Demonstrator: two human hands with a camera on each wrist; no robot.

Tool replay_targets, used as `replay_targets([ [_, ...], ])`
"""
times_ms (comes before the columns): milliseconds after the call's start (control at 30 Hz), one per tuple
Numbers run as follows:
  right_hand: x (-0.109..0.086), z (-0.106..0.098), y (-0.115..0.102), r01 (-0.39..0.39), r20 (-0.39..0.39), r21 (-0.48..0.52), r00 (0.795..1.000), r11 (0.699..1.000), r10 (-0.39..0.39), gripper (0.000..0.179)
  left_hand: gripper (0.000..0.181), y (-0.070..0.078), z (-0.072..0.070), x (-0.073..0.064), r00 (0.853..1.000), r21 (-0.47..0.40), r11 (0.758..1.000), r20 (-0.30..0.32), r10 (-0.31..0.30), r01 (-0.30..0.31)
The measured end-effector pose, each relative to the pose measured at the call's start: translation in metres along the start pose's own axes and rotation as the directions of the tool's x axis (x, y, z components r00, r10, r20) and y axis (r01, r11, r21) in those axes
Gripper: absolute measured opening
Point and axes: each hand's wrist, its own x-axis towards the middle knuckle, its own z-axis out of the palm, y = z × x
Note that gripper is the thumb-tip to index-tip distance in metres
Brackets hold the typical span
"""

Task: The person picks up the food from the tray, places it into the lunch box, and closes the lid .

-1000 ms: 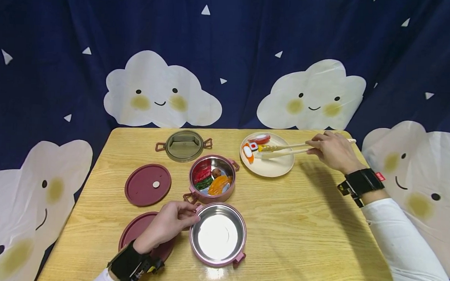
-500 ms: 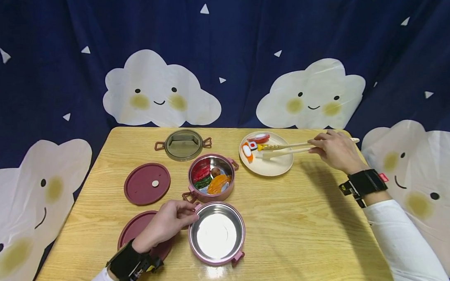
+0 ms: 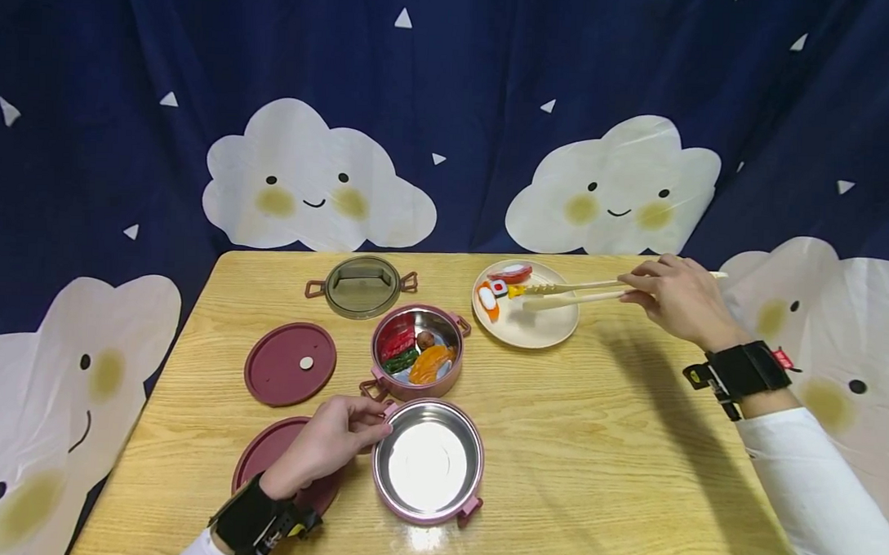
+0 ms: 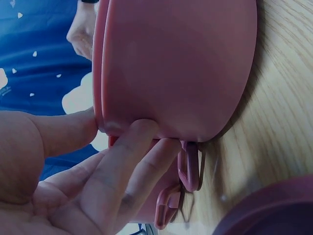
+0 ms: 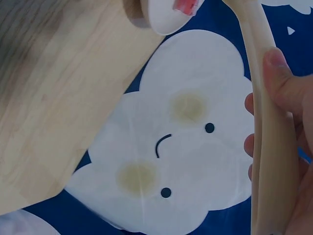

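Note:
My left hand [image 3: 339, 437] pinches a pink pot [image 3: 427, 518] with a bare steel inside at its handle side. In the left wrist view the thumb lies at the rim and the fingers [image 4: 122, 166] against the outer wall. At the back right, my right hand [image 3: 679, 302] grips cream tongs [image 3: 591, 297] over a cream plate [image 3: 534, 334]. Their spread tips are above the plate, one close to a small yellow piece [image 3: 516, 291]. Toy sushi lies at the plate's left: a roll [image 3: 499, 287], a white-and-orange piece [image 3: 489, 300] and a red-and-white piece [image 3: 513, 273].
Behind the steel-lined pot stands another pink pot [image 3: 451, 381] with toy food inside. A see-through lid [image 3: 363, 287] with handles lies farther back. Two maroon lids [image 3: 282, 378] are at the left, the nearer one [image 3: 262, 455] partly under my left forearm.
My right hand has moved right with the tongs, and their tips have drawn slightly right, away from the sushi. My left hand stays at the pot.

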Motion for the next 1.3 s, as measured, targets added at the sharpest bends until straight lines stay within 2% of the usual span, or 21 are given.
replay_targets([
  [333,0.001,-0.020,-0.016,0.011,0.004,-0.002,1.000,1.000,-0.011,0.033,0.030,0.001,-0.001,0.000,1.000,0.011,1.000,-0.005,-0.010,0.011],
  [533,0.001,-0.036,-0.032,0.056,-0.017,0.014,0.998,0.998,-0.056,0.035,0.031,0.001,0.000,0.000,1.000,0.017,1.000,-0.011,0.001,0.000],
  [667,0.001,-0.044,-0.045,0.082,-0.022,0.027,0.996,0.996,-0.081,0.031,0.030,0.000,0.000,-0.001,1.000,0.011,1.000,-0.008,-0.005,0.005],
  [733,0.001,-0.048,-0.051,0.089,-0.025,0.030,0.996,0.996,-0.088,0.039,0.031,0.001,0.000,-0.001,1.000,0.012,1.000,-0.010,-0.005,0.005],
  [833,0.002,-0.053,-0.061,0.092,-0.032,0.028,0.995,0.995,-0.091,0.063,0.031,0.001,0.001,-0.001,1.000,0.013,1.000,-0.016,-0.008,0.008],
  [900,0.003,-0.056,-0.068,0.096,-0.039,0.024,0.995,0.995,-0.095,0.069,0.031,0.001,0.001,-0.001,1.000,0.015,1.000,-0.019,-0.008,0.008],
  [1300,0.005,-0.066,-0.107,0.171,-0.068,0.065,0.984,0.983,-0.167,0.057,0.029,0.002,0.000,-0.001,1.000,0.027,1.000,-0.018,-0.004,0.005],
])
